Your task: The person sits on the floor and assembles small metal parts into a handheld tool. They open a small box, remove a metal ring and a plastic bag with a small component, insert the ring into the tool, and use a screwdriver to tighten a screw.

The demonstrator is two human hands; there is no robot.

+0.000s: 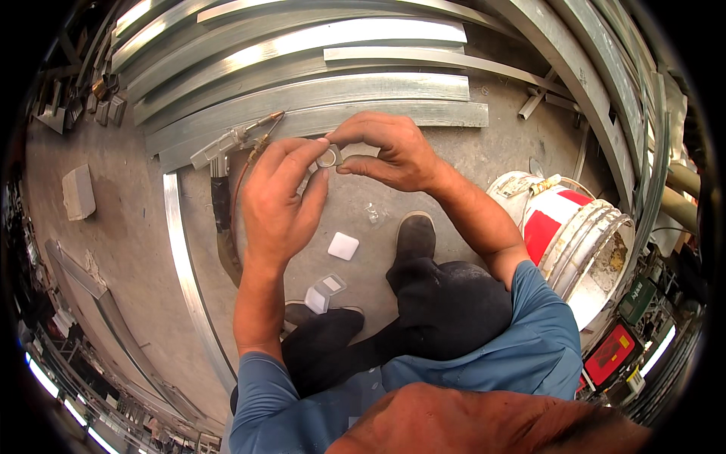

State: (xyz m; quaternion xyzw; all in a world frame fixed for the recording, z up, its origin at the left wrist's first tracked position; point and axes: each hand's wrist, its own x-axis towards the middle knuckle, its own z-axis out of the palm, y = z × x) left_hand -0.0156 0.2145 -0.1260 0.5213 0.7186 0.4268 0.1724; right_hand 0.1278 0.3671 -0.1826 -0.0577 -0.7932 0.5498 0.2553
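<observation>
**Handling: small round piece**

The small round piece (327, 158) is at upper centre of the frame, between the left hand (283, 180) and the right hand (392, 149). Left grip: thumb and fingers nearly closed, pinching the piece. Right grip: thumb and forefinger slightly parted, holding its right edge. Material cannot be confirmed at this size; it is probably light and stiff, possibly fragile. Hold by the rim.

Surroundings: on the floor (128, 189), a white square pad (343, 246) and clear case (318, 300) lie at lower centre. The torch (219, 147), beside the left hand, and metal bars (439, 115) above restrict movement.
</observation>
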